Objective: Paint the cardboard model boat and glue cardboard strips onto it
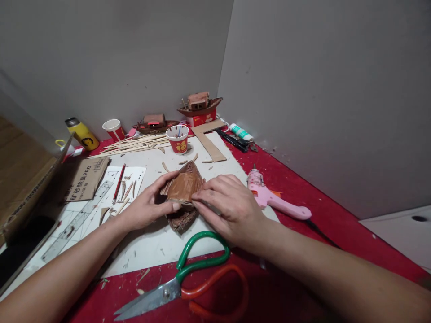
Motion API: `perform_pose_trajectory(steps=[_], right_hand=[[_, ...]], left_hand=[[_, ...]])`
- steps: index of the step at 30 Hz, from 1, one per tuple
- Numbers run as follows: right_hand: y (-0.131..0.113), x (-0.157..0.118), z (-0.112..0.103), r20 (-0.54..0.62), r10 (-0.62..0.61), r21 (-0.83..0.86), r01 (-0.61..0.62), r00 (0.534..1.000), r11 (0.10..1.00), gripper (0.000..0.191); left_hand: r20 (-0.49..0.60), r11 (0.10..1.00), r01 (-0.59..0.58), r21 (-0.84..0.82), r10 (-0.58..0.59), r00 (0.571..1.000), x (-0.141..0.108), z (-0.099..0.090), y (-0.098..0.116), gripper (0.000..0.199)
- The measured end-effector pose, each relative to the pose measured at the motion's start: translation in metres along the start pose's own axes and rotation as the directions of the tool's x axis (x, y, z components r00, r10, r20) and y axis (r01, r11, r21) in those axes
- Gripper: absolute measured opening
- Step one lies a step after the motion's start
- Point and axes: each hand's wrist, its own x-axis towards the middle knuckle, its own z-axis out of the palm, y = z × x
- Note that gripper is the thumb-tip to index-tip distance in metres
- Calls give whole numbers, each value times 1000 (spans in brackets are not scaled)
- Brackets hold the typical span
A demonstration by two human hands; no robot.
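Note:
A small brown model boat [184,188] with a curved roof lies on the white sheet in front of me. My left hand [155,199] grips it from the left, thumb along the roof's near edge and fingers round the far side. On the right edge of the roof, my right hand [225,204] has thumb and fingertips pinched together; whether a small piece is between them is hidden. Scissors [168,289] with one green and one orange handle lie just nearer to me. A pink glue gun [276,199] rests right of my right hand.
Two finished-looking boats, one [200,105] on a red box, stand at the back. A stained paper cup [177,141], thin wooden sticks [134,146] and cardboard scraps surround the sheet. At left are a ruler [77,224], a pencil [119,184] and a yellow bottle [82,134].

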Motion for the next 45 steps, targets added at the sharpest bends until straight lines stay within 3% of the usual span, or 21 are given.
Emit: perform_pose_trajectory(steps=[12,27,36,45], right_hand=[[-9,1,13,46,-8,-52,11,999,999,14],[-13,5,10,59,-89,-154,97,994,983,19],[-10,6,-6,-49,-74,-70,70,996,995,13],[-11,2,7,83,-48,-232,66,995,971,8]], left_hand=[[-19,999,3,37,-2,1000,-1,3,-1,76],[-21,994,-75,79,77,997,-4,6,-9,72],[-49,989,-93,117,100,994,-3,6,-12,69],[-61,979,-153,135,162,985,-3,8,-10,65]])
